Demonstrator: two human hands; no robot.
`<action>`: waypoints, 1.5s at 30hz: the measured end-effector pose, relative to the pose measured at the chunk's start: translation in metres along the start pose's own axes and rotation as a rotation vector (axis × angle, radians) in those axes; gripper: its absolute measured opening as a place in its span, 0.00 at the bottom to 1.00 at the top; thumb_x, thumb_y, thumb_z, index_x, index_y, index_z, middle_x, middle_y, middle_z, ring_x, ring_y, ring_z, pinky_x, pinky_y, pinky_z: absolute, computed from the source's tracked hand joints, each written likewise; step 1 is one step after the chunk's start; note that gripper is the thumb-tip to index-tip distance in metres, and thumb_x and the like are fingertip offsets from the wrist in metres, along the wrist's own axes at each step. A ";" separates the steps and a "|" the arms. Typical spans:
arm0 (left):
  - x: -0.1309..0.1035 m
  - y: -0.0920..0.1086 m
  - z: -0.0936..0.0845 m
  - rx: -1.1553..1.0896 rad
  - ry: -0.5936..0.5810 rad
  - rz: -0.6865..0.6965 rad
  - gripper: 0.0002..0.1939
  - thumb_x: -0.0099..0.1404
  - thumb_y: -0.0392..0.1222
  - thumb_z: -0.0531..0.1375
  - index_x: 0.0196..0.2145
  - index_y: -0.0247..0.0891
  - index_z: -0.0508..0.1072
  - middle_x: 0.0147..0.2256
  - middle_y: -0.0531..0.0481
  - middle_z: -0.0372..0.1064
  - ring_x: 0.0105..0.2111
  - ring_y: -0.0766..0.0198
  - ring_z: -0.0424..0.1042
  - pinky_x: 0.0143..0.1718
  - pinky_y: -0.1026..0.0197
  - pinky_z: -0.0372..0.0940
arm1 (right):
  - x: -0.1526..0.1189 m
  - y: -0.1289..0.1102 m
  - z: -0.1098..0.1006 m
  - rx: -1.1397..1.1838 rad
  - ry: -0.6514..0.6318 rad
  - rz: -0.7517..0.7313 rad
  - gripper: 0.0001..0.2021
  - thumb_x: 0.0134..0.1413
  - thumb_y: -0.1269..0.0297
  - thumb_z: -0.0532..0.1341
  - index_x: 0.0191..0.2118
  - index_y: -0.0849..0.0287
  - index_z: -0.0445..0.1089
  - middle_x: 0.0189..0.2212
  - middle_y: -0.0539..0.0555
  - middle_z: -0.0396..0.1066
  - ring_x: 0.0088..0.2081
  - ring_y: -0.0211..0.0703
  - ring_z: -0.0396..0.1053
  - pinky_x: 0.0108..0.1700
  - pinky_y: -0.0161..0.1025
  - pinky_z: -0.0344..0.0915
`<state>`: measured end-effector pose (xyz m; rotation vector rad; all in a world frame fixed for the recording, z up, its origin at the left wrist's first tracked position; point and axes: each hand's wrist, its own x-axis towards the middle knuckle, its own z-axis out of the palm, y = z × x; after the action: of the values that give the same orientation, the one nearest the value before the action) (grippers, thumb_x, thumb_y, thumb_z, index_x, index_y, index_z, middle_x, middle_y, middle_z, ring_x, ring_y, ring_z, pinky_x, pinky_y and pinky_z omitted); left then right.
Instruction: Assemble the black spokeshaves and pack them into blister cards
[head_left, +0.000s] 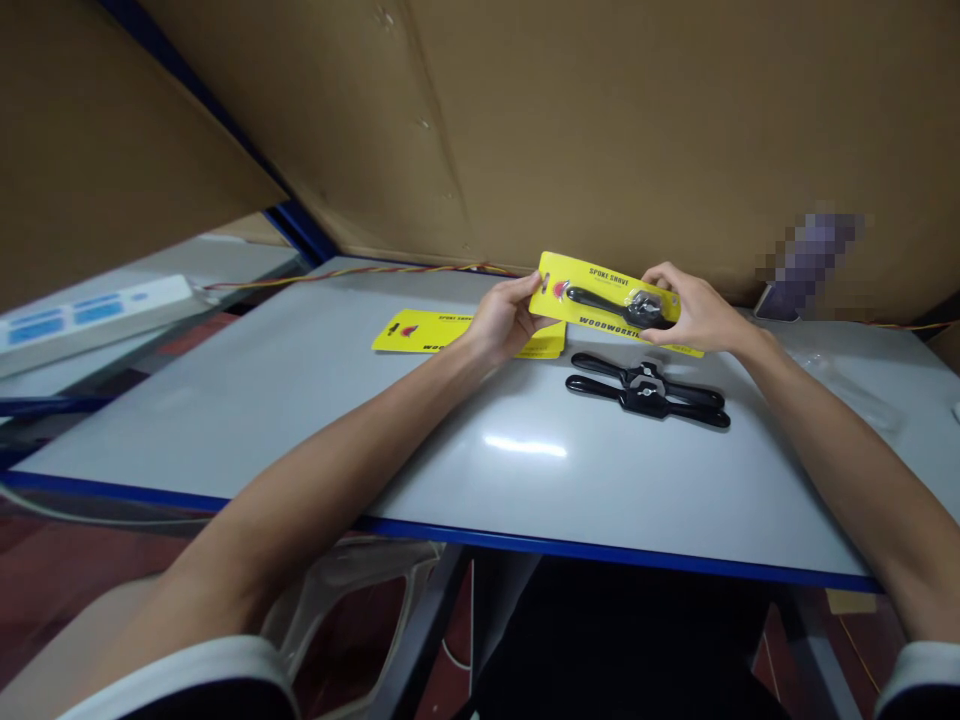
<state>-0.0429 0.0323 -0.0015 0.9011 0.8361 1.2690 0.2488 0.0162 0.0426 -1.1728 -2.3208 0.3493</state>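
Observation:
Above the grey tabletop I hold up a yellow card marked "SPOKE SHAVE" (555,300), with a black spokeshave (600,300) lying against its front. My left hand (501,318) grips the card's left end, thumb near the hanging slot. The fingers of my right hand (691,308) close round the spokeshave and card at the right, hiding the tool's far handle. Below them lie two bare black spokeshaves, a rear one (600,365) and a front one (645,402), side by side. Partly behind my left hand rests another yellow card (420,332) on the table.
A clear plastic piece (847,390) lies right of my right forearm. At the back right leans a pixelated purple object (810,265). A white power strip (97,315) sits on a side table at left. Twisted wires (360,270) run along the brown back panel.

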 end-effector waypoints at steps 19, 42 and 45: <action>-0.003 -0.004 -0.002 0.130 -0.114 0.087 0.11 0.66 0.44 0.70 0.34 0.33 0.79 0.34 0.44 0.83 0.40 0.57 0.85 0.44 0.60 0.82 | -0.007 0.009 -0.010 0.134 -0.041 0.053 0.32 0.39 0.48 0.75 0.51 0.53 0.71 0.47 0.59 0.74 0.48 0.60 0.71 0.54 0.59 0.69; 0.033 0.085 -0.113 0.608 0.811 0.364 0.06 0.70 0.33 0.57 0.34 0.35 0.71 0.29 0.55 0.74 0.33 0.68 0.73 0.46 0.59 0.76 | -0.010 -0.009 -0.009 -0.293 -0.171 0.226 0.32 0.46 0.45 0.71 0.56 0.54 0.74 0.45 0.60 0.80 0.44 0.64 0.76 0.47 0.58 0.70; 0.034 0.101 -0.156 0.765 0.846 0.341 0.05 0.69 0.36 0.56 0.33 0.37 0.67 0.27 0.56 0.72 0.31 0.66 0.71 0.46 0.53 0.76 | -0.014 -0.023 -0.027 -0.292 -0.146 0.245 0.30 0.49 0.43 0.71 0.56 0.53 0.75 0.45 0.60 0.79 0.45 0.64 0.76 0.47 0.58 0.71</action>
<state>-0.2220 0.0879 0.0237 1.1289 1.9913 1.6877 0.2553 -0.0087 0.0704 -1.6303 -2.4158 0.1890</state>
